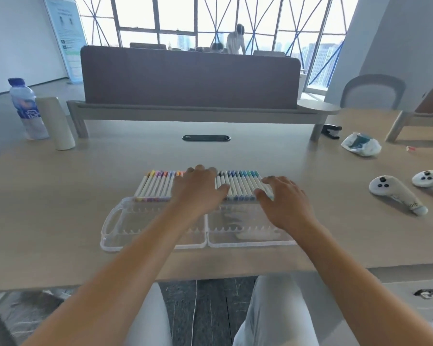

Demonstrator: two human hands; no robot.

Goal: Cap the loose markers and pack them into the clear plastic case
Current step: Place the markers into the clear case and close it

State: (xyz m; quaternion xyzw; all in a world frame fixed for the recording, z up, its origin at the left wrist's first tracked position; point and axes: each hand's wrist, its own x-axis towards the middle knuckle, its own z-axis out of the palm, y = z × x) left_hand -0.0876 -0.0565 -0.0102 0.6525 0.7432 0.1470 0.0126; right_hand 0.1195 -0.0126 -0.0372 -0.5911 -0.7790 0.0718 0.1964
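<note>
A row of white markers with coloured caps [238, 186] lies side by side on the desk just beyond the open clear plastic case [125, 221]. The case lies flat in two halves with its handle at the left and nothing inside that I can see. My left hand [198, 188] rests flat on the middle of the marker row with fingers spread. My right hand [283, 198] touches the right end of the row, fingers relaxed and slightly bent. Warm-coloured caps [158, 174] are at the left, blue ones at the right.
A water bottle [28, 108] and a white cylinder [58, 123] stand at the far left. Two white controllers [395, 193] and a crumpled plastic bag [360, 143] lie at the right. A desk divider [190, 78] and a cable grommet [206, 138] are behind the markers.
</note>
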